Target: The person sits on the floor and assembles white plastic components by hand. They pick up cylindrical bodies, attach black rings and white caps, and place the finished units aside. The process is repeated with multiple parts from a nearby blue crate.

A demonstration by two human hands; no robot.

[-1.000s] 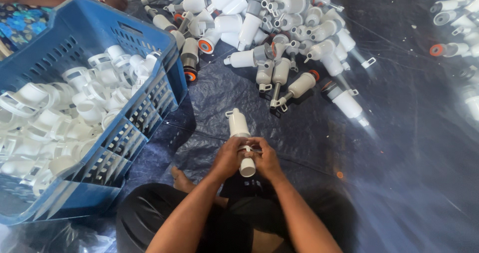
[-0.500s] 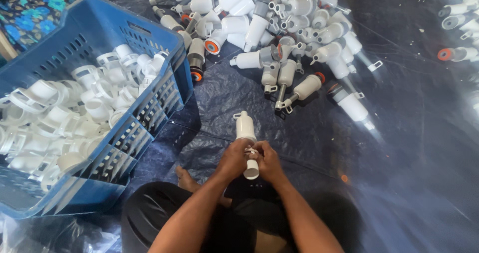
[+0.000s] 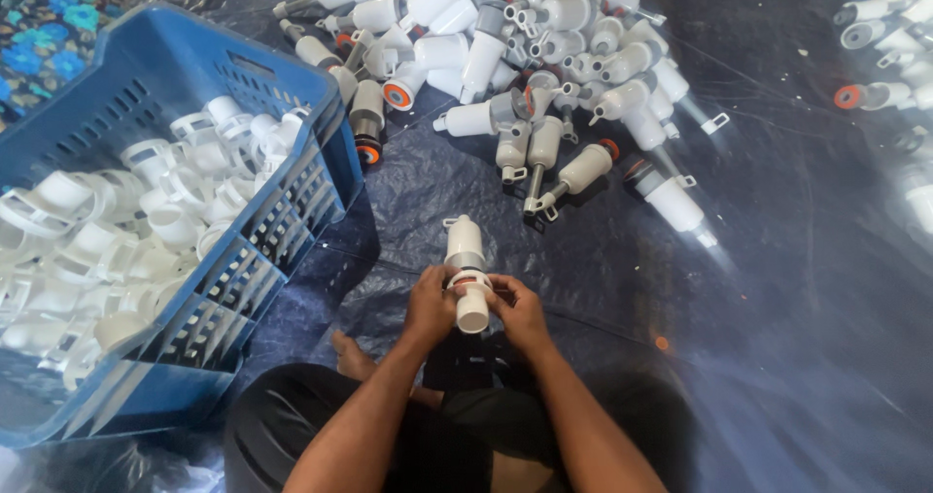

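Hands closed on white plastic fitting (image 3: pixel 466 272), my left hand (image 3: pixel 431 306) at its 9 o'clock, my right hand (image 3: pixel 518 310) at 3 o'clock, fitting raised over dark tarp (image 3: pixel 758 338), blue crate (image 3: pixel 136 95) of white caps at 9 o'clock, pile of fittings (image 3: pixel 525 56) at 12 o'clock.

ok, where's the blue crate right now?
Head view, left side: the blue crate sits on the dark tarp, left of both hands, full of white plastic parts.

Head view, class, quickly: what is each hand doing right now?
Left hand: closed on the white plastic tube-shaped fitting, gripping its left side.
Right hand: closed on the same fitting, fingers at its white ring collar.
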